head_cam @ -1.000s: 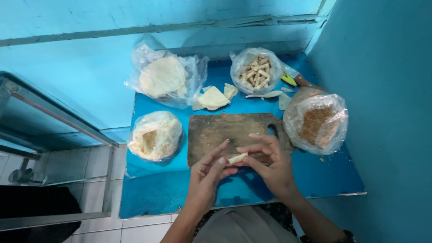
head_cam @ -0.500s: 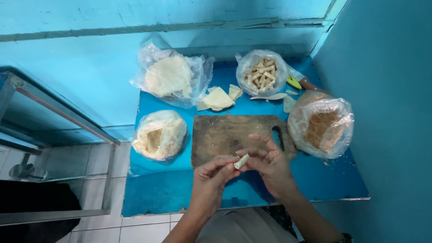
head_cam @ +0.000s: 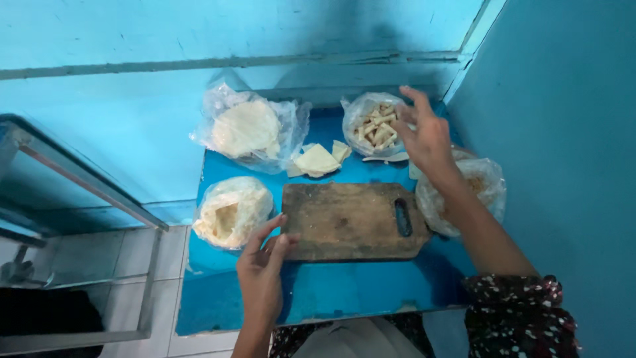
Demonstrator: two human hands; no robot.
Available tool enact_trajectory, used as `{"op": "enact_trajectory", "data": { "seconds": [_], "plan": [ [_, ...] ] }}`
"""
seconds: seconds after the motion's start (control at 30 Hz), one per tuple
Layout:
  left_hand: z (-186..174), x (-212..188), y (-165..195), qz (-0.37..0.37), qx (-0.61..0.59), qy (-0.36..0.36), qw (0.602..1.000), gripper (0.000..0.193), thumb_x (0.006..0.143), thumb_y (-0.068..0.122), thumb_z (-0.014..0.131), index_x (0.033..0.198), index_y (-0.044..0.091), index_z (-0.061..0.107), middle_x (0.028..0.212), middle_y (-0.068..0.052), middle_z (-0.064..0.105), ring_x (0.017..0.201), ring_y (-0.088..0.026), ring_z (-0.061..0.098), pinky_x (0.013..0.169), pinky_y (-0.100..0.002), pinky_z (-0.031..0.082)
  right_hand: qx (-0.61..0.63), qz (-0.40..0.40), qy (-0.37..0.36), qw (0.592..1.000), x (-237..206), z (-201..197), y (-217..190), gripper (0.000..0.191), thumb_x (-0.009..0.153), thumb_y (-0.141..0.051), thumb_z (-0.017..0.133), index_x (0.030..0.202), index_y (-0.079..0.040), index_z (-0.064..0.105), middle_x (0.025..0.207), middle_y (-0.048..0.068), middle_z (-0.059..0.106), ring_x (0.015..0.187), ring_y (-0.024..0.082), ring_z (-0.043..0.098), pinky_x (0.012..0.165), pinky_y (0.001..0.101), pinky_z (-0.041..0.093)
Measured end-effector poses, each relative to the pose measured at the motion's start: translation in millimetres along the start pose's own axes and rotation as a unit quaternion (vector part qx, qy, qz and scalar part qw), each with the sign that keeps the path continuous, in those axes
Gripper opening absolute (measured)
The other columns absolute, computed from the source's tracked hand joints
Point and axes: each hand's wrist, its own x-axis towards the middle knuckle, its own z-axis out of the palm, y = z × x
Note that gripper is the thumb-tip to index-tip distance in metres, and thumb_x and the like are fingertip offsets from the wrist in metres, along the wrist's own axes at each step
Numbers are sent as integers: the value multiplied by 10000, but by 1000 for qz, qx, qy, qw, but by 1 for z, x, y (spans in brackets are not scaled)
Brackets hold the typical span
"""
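Observation:
A worn wooden cutting board (head_cam: pixel 351 219) lies in the middle of a small blue table (head_cam: pixel 331 295). My left hand (head_cam: pixel 262 268) rests at the board's left edge, fingers apart and holding nothing. My right hand (head_cam: pixel 424 136) is stretched out over a clear bag of pale rolled sticks (head_cam: pixel 372 126) at the back. It is seen from behind, so what lies under its fingers is hidden.
A bag of flat round wrappers (head_cam: pixel 248 129) sits at the back left, and another bag of pale sheets (head_cam: pixel 228 212) lies left of the board. A bag with brownish filling (head_cam: pixel 480 189) is under my right forearm. Folded pale pieces (head_cam: pixel 318 161) lie behind the board. A blue wall stands to the right.
Both hands held a small pale roll over the board's near edge. My right hand has since reached back to the bag of sticks, and my left hand has dropped to the board's left edge.

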Motion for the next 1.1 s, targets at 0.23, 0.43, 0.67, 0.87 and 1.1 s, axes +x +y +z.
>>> {"op": "enact_trajectory", "data": {
  "seconds": [0.23,0.43,0.67,0.87,1.1],
  "plan": [
    [-30,-6,-12,223,179,58,956,254,937,28,695,1190,10,676,1280,-138,657,1015,-210,745,912,-324,589,223,-13,-81,971,-56,-30,-3,129,1076,-30,664,1172,-106,621,1035,73,722,931,174,697,856,299,586],
    [-18,-6,-21,324,365,19,873,260,804,59,816,1053,49,744,1295,-161,642,1108,-313,668,907,-391,549,-92,-155,-259,949,-80,6,-32,383,783,-179,778,1154,-93,737,1170,149,727,982,298,732,765,347,581],
    [-17,-6,-19,322,371,22,871,254,838,47,790,1085,18,736,1331,-192,605,1125,-329,662,896,-402,567,-92,-254,-211,939,-7,87,-40,329,804,-167,765,1117,-82,709,1019,124,711,986,350,674,812,455,549],
    [-27,-4,-24,304,365,35,879,216,843,36,783,1055,17,745,1321,-171,619,1086,-310,679,889,-399,572,-187,-257,-282,905,-2,134,-39,306,809,-175,758,1086,-83,669,1012,122,701,981,361,676,805,482,542],
    [-31,0,-26,250,306,1,919,173,862,12,762,1035,10,767,1302,-164,625,1057,-280,697,836,-373,593,-51,8,-214,975,47,114,-35,267,756,-119,750,1001,-15,772,919,176,770,798,297,743,718,418,575]
  ]
}}
